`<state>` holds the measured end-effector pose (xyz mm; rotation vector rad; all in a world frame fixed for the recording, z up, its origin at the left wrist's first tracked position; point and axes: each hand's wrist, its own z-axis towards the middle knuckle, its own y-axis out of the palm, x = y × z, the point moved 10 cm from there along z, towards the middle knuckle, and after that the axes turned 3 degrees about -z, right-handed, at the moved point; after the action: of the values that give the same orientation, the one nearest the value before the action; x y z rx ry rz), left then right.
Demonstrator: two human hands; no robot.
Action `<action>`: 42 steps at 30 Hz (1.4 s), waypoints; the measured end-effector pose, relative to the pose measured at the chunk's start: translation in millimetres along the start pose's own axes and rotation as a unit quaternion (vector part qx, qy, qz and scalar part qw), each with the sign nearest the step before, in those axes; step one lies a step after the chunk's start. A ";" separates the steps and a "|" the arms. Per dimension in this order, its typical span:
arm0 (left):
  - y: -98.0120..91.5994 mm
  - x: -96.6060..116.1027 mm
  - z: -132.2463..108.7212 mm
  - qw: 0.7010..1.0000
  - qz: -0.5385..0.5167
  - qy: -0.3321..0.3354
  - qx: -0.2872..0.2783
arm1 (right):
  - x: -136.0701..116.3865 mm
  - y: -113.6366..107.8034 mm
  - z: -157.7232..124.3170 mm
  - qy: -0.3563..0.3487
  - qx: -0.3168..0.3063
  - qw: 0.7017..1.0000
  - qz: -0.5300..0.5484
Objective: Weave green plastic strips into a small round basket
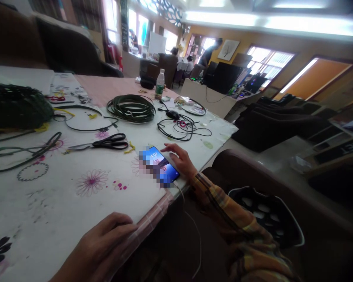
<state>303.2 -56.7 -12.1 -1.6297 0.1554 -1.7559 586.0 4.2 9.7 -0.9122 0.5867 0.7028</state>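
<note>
The smartphone point(160, 166) lies flat on the flowered tablecloth point(61, 203), near the table's right edge, screen lit and facing up; it has not been lifted, and a thin white cable point(194, 227) hangs from its near end over the edge. The right hand point(179, 158) rests along the phone's far side, fingers loosely curved and touching its rim rather than closed round it, so the handling looks barely begun. The left hand point(102, 244) lies palm down at the table's near edge, fingers spread, holding nothing. The cord work looks set aside: the black-handled scissors point(106, 141) lie shut, well apart from both hands; the coil of dark green cord point(131, 108) sits beyond them. The phone itself is a slim dark slab with a bright blue display, partly blurred.
</note>
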 end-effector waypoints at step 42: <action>-9.8 6.1 2.7 0.999 0.028 0.002 0.030 | -28.3 -0.1 -20.2 -0.053 -0.032 0.996 -0.062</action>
<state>302.0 -52.0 -1.3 -1.5647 0.1483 -1.7057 564.8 -21.4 20.1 -0.9570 0.4123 0.6568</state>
